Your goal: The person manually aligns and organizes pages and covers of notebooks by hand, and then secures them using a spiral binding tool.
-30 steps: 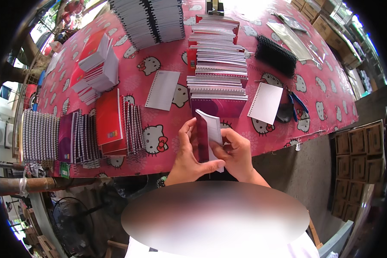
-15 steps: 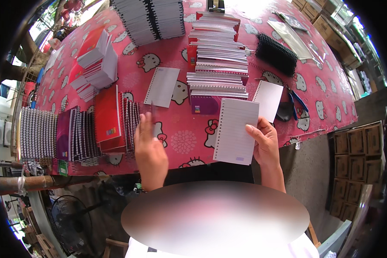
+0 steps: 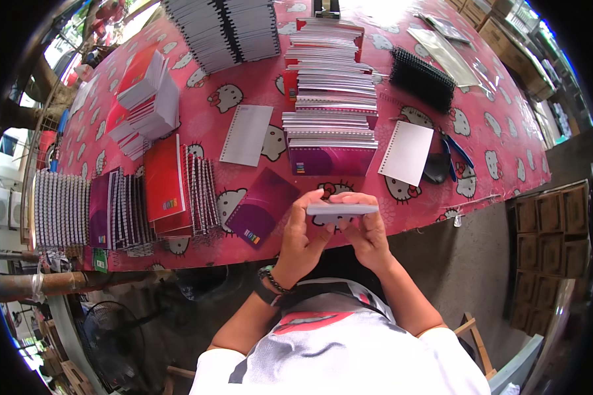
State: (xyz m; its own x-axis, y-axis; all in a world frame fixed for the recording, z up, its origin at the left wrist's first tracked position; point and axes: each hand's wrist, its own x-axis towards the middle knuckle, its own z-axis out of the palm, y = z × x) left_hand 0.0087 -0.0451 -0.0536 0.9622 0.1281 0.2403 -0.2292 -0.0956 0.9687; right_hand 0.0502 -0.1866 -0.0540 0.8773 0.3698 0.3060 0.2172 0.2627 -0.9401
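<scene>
My left hand (image 3: 299, 238) and my right hand (image 3: 371, 239) grip a thin block of white notebook pages (image 3: 342, 209) from its two ends. The block is seen edge-on, just over the table's near edge, with both thumbs on its near side. A purple notebook cover (image 3: 262, 205) lies flat and tilted to the left of my left hand. Beyond my hands runs a long row of punched page blocks (image 3: 333, 125) with red and purple covers among them. White punched sheets lie on each side of this row, one on the left (image 3: 247, 135) and one on the right (image 3: 407, 153).
Spiral-bound notebooks (image 3: 181, 187) stand at the left, with red-covered page stacks (image 3: 148, 99) behind them. A tall notebook stack (image 3: 224, 33) is at the back. Black binding coils (image 3: 422, 80) and blue-handled pliers (image 3: 456, 158) lie right on the pink table cover (image 3: 507, 164).
A purple cover now lies on the table at the left. My left hand has moved right to join my right hand on the page block, which has tipped from face-up to edge-on.
</scene>
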